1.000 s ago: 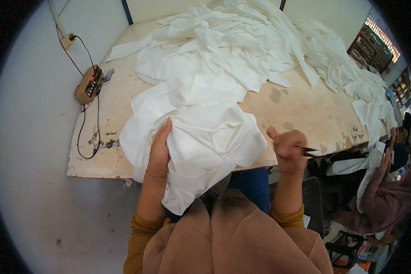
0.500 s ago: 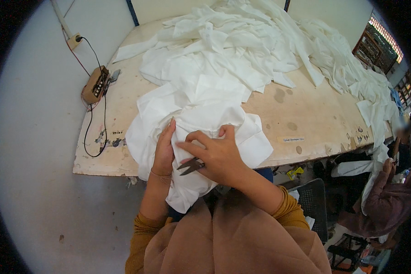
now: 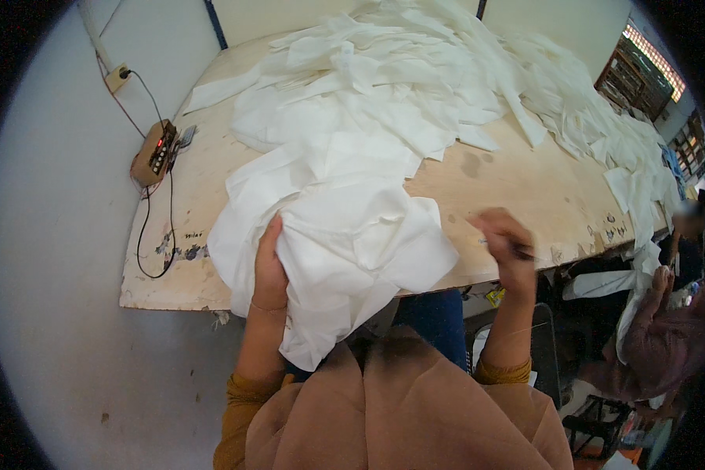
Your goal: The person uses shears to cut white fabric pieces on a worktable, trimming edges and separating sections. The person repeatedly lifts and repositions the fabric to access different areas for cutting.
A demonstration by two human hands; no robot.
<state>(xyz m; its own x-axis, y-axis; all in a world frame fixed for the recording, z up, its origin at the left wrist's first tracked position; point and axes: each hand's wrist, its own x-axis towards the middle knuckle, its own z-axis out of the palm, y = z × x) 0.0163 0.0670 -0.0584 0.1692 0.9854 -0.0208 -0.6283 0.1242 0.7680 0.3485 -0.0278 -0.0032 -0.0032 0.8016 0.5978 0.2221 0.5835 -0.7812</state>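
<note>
White fabric piece: bunched at the table's near edge, hanging over it, not yet laid flat.
Table: many more white pieces heaped behind.
Left hand: clamped on the bunched piece.
Right hand: apart, blurred, closed around a small dark tool.

A garment workshop: heaps of white fabric pieces cover a worn plywood worktable.

right hand motion-blurred, small dark tool in it indistinct, left fingers partly under white cloth
</note>
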